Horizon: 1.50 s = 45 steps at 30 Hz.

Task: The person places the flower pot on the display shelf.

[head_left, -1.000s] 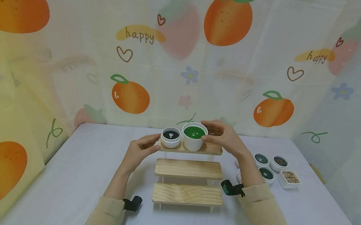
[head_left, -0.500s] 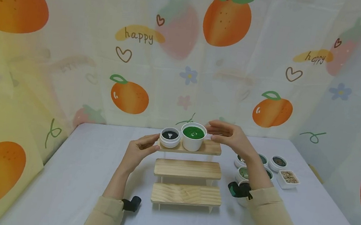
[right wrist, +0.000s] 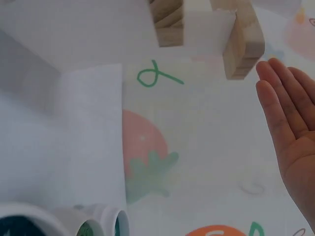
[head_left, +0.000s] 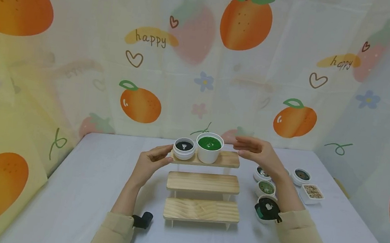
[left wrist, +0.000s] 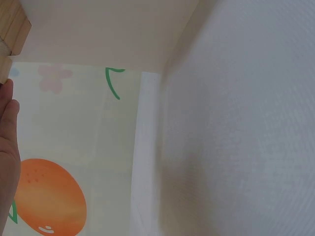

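Observation:
A three-tier wooden stand (head_left: 205,183) is on the white-covered table. Its top board (head_left: 228,159) bears a low white jar (head_left: 183,153) with dark contents and a taller white cup (head_left: 208,154) with green contents. My left hand (head_left: 149,164) is at the board's left end, beside the jar; the left wrist view shows fingertips (left wrist: 10,93) against the wood. Apart from the cup, my right hand (head_left: 259,153) is just off the board's right end. Its fingers (right wrist: 283,98) are straight, with nothing held.
Right of the stand are several white jars, including one with green contents (head_left: 266,188) and one with dark contents (head_left: 300,176). A square white dish (head_left: 313,193) of pale bits stands beside them. A printed curtain (head_left: 199,89) hangs behind the table.
My right hand has let go of the green-filled cup and moved away to the right. The cup stays on the top board; my left hand has kept its place.

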### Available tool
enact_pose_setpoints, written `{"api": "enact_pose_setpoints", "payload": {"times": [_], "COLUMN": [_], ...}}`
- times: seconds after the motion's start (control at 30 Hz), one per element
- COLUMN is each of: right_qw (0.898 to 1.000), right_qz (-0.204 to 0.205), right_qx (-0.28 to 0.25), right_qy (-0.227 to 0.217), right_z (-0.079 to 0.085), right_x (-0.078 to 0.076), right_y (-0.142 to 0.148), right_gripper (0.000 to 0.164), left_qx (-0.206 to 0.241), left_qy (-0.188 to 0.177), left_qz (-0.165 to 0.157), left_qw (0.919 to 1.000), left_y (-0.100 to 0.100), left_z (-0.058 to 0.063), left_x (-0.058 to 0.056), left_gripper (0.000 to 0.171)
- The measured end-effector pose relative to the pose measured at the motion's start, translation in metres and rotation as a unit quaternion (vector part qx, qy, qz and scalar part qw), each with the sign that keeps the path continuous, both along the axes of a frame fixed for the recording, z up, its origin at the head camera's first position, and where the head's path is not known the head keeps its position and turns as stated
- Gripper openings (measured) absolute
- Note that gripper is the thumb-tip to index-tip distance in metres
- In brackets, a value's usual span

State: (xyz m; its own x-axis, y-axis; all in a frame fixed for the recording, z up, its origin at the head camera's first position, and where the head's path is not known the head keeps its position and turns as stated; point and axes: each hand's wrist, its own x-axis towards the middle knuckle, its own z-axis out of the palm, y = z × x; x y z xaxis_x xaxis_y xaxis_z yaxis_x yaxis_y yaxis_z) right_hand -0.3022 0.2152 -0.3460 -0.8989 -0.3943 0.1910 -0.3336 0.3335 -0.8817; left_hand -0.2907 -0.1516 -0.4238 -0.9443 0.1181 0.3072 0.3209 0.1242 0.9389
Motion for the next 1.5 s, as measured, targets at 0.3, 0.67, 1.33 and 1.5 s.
{"api": "enact_pose_setpoints", "payload": {"times": [0.3,0.67,1.33,1.5], "right_qw": [1.000,1.000,1.000,0.999], "right_qz": [-0.007,-0.017,-0.028,-0.030], "right_qx": [-0.014,-0.018,-0.008,-0.013], "right_qy": [0.000,0.011,-0.008,-0.012], "right_z": [-0.009,-0.017,-0.047,-0.054], "right_x": [0.008,0.018,0.043,0.049], "right_y": [0.015,0.037,0.072,0.079], "right_gripper": [0.051,0.050,0.047,0.047], "left_qx": [-0.008,-0.008,-0.006,-0.005], "left_qy": [-0.002,-0.001,0.006,0.006], "left_qz": [0.003,0.000,-0.004,-0.002], "left_qw": [1.0000,1.0000,1.0000,1.0000], "left_y": [-0.002,-0.002,0.000,0.000], "left_z": [0.001,0.003,0.002,0.002], "left_x": [0.000,0.000,0.002,0.002], "left_gripper": [0.046,0.046,0.045,0.045]}}
